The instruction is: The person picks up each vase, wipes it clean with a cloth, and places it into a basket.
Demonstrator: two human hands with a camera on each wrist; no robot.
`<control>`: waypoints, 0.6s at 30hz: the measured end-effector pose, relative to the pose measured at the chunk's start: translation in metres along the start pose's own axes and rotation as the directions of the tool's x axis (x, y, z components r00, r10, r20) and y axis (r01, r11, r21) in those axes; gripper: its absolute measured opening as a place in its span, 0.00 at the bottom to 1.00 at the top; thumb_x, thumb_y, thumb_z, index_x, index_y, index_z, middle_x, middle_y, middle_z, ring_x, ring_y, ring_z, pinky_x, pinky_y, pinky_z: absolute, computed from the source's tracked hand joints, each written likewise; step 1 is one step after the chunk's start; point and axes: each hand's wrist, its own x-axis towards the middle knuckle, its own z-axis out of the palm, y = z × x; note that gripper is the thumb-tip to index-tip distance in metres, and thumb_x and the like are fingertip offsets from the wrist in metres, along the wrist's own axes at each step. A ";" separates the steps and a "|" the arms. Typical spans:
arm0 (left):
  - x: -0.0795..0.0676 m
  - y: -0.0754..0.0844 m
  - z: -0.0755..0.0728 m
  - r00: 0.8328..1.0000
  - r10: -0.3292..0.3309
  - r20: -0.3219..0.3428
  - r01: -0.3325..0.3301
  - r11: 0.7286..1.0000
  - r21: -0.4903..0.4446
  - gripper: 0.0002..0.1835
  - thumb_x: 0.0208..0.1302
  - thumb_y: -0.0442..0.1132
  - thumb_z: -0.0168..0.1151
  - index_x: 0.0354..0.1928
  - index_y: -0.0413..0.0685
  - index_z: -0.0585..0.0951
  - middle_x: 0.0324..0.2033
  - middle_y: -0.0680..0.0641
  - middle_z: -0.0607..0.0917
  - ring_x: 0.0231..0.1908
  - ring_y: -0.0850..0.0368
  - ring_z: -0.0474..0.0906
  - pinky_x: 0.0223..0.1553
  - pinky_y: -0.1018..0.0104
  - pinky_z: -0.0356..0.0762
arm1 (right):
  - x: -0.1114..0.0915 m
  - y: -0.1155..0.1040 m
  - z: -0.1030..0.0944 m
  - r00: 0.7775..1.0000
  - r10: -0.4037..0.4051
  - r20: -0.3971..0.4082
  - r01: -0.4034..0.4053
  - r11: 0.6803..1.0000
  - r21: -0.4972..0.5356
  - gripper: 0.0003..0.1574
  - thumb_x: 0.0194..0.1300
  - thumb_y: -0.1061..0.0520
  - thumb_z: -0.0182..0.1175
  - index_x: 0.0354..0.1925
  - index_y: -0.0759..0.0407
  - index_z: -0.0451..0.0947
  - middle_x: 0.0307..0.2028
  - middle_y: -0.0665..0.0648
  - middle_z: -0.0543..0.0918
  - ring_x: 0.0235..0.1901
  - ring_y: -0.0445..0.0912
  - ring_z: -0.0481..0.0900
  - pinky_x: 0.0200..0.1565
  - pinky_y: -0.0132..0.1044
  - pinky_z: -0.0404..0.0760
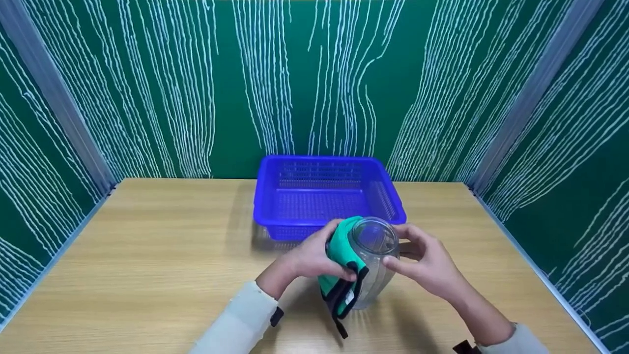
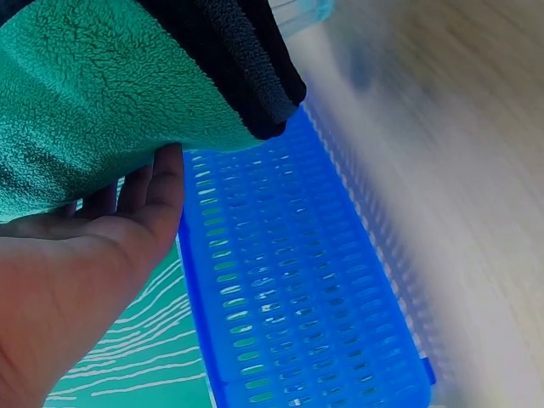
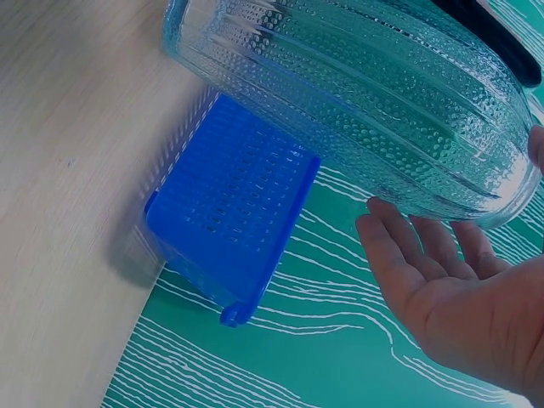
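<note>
A clear glass jar (image 1: 377, 275) with ribbed, dimpled sides stands over the front middle of the table, its round open mouth facing up. My left hand (image 1: 310, 253) grips a green fleecy cloth (image 1: 342, 248) with black edging and presses it against the jar's left side. Part of the left fingers is hidden behind this cloth. On the opposite side, my right hand (image 1: 431, 265) holds the jar near its mouth, thumb in front and fingers behind. The right wrist view shows the right fingertips (image 3: 378, 212) at the glass close to the rim.
A blue perforated plastic basket (image 1: 319, 221) sits just behind the jar, near the back wall. Green panels (image 1: 314, 73) with white wavy lines enclose the wooden table (image 1: 162, 255) at the back and both sides. Grey metal posts (image 1: 64, 98) stand at the corners.
</note>
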 end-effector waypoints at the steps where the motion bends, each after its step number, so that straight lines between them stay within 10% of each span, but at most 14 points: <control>1: -0.001 0.000 0.000 1.000 -0.002 -0.001 0.002 1.000 -0.006 0.51 0.26 0.53 0.76 0.56 0.79 0.56 0.48 0.64 0.71 0.50 0.63 0.67 0.51 0.59 0.63 | 0.000 0.000 0.000 1.000 -0.001 -0.002 0.001 1.000 -0.001 0.30 0.45 0.49 0.67 0.48 0.50 0.70 0.45 0.53 0.77 0.42 0.46 0.78 0.44 0.35 0.76; 8: -0.013 0.018 -0.002 1.000 -0.018 -0.010 0.017 0.999 -0.050 0.50 0.28 0.43 0.76 0.59 0.64 0.59 0.50 0.56 0.72 0.50 0.60 0.67 0.53 0.57 0.62 | 0.001 0.000 0.001 1.000 -0.015 -0.010 0.015 1.000 -0.020 0.31 0.44 0.49 0.68 0.48 0.52 0.71 0.44 0.54 0.77 0.42 0.46 0.78 0.44 0.37 0.76; 18: -0.002 -0.023 0.015 0.999 -0.006 -0.053 0.006 1.000 0.006 0.53 0.19 0.51 0.78 0.54 0.78 0.59 0.48 0.65 0.71 0.50 0.64 0.68 0.53 0.62 0.63 | 0.001 0.003 0.001 0.999 -0.011 -0.031 0.010 1.000 -0.021 0.29 0.44 0.52 0.68 0.47 0.50 0.71 0.44 0.52 0.77 0.40 0.46 0.78 0.41 0.37 0.76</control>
